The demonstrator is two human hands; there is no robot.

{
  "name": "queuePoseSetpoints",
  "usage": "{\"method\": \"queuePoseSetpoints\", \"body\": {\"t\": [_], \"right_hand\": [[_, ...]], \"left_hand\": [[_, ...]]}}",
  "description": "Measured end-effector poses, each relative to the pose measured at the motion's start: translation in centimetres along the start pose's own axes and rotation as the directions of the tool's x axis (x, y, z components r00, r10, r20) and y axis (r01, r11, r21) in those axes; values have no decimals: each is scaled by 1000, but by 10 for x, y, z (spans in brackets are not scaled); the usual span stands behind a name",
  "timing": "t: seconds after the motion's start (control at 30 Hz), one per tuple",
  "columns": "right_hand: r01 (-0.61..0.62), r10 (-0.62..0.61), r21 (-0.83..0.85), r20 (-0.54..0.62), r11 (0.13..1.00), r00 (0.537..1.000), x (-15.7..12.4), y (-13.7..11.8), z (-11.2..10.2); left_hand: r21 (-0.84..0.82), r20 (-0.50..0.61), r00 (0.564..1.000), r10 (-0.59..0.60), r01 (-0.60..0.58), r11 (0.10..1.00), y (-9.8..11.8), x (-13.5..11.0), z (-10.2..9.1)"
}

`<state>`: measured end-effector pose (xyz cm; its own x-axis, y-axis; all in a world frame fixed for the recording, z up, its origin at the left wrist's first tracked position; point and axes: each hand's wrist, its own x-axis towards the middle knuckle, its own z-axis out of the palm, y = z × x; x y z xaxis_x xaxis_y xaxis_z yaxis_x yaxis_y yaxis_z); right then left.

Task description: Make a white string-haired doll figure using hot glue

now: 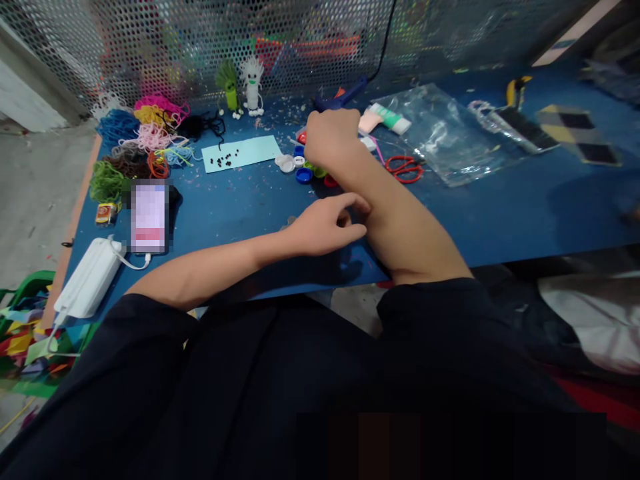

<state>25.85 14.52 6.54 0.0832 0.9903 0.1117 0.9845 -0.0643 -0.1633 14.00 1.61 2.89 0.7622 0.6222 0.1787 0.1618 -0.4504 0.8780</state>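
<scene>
My right hand point(330, 137) reaches forward over a cluster of bottle caps point(303, 167) in blue, white, red and green on the blue table point(500, 207). Its fingers point down and away, hidden by the back of the hand. My left hand point(327, 223) lies against my right forearm with the fingers loosely curled and touching it, holding nothing that shows. A light blue card point(243, 153) with small dark beads lies left of the caps. Red scissors point(405, 168) lie right of my right hand.
Coloured yarn bundles point(140, 143) are heaped at the back left. Two yarn figures point(243, 87) stand by the mesh wall. A phone point(149, 217) and white power bank point(90, 277) sit at the left; a clear plastic bag point(440, 133) and blue glue gun point(343, 99) behind.
</scene>
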Motion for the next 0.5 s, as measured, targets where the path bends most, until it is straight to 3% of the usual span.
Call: {"method": "queuePoseSetpoints", "body": {"t": [0.13,0.27,0.37,0.5], "right_hand": [[-11,24,-144,91,989,996,-3,7,-26],[7,17,-165,139,986,990,0,29,-45],[39,-2,-198,180,979,984,3,38,-43],[81,-35,-164,265,983,964,6,33,-27]], "left_hand": [[71,156,987,-28,17,997,6,-3,-1],[81,154,988,-9,-4,997,10,-8,0],[10,151,988,4,-5,1000,5,-8,2],[-183,149,989,-7,34,983,-9,0,7]]}}
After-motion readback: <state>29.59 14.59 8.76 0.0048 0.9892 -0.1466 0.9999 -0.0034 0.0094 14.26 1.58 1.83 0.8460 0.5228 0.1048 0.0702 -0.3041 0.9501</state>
